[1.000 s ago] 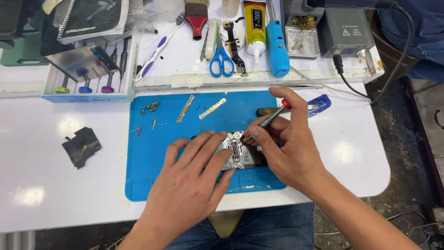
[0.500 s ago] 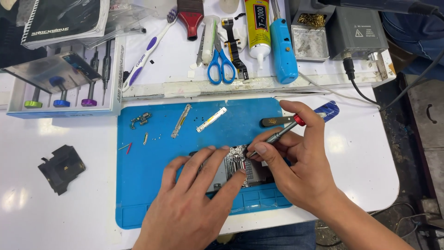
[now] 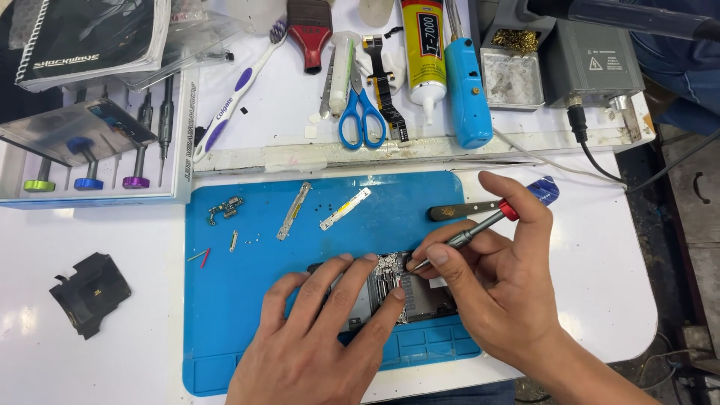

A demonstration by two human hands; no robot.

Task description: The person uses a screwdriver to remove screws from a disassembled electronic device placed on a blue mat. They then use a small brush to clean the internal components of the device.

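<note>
Head view: you look straight down at a white table (image 3: 112, 247) carrying a blue rubber work mat (image 3: 247, 315).
Left hand: your left hand (image 3: 315, 337) lies flat with fingers spread, pressing down on the opened dark phone body with its bare circuit board (image 3: 397, 289), near the front middle of the mat.
Right hand: your right hand (image 3: 502, 292) is pinched around a slim grey metal screwdriver with a red collar (image 3: 469, 234); its tip touches the board's upper edge, just beside your left fingertips.
Mat parts: two thin silver metal strips (image 3: 292, 210) lie near the mat's back edge, a small bent bracket (image 3: 225, 208) to their left.
Behind the mat: blue-handled scissors (image 3: 361, 120), a purple and white toothbrush (image 3: 232, 97) and a light blue cylindrical tool (image 3: 466, 90) rest on the table.
Left side: a black plastic cover piece (image 3: 91, 294) sits well apart from the mat.
</note>
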